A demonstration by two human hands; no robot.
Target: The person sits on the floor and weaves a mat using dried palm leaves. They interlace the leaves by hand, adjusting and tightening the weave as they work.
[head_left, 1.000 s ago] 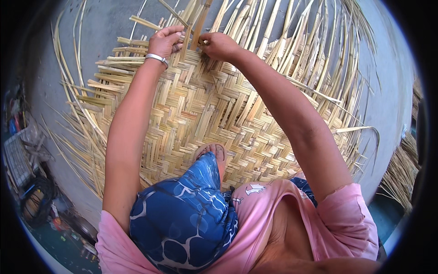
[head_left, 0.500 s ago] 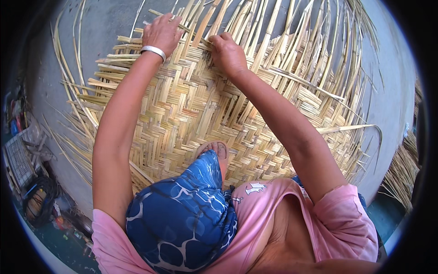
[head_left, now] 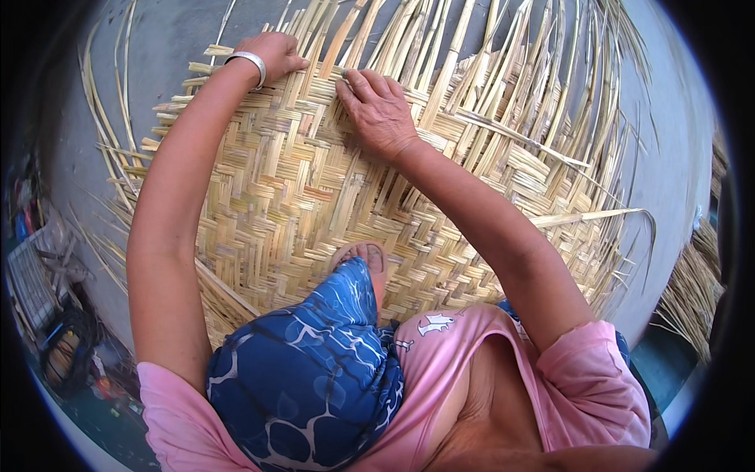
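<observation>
A half-woven mat (head_left: 267,197) of split straw-coloured strips lies under my hands in a zigzag pattern. At its far left edge my left hand (head_left: 274,57), with a silver bangle (head_left: 250,61) on the wrist, is closed on a crosswise strip; its fingertips are partly hidden. My right hand (head_left: 379,114) rests to the right of it, palm down. Its bent fingers pinch the weave at the far edge, apparently on the same strip (head_left: 324,82). Loose upright strips (head_left: 432,47) fan out beyond both hands.
My sandalled foot (head_left: 363,256) stands on the mat's near part. Long loose strips (head_left: 118,94) spread over the grey floor (head_left: 169,39) at left. A bundle of thin stalks (head_left: 692,299) lies at far right. Dark coiled cable (head_left: 71,346) and clutter sit at lower left.
My left hand has come down slightly and left, turning from spread across the strips to curled at the edge. My right hand has shifted a little left and down, its back now turned up.
</observation>
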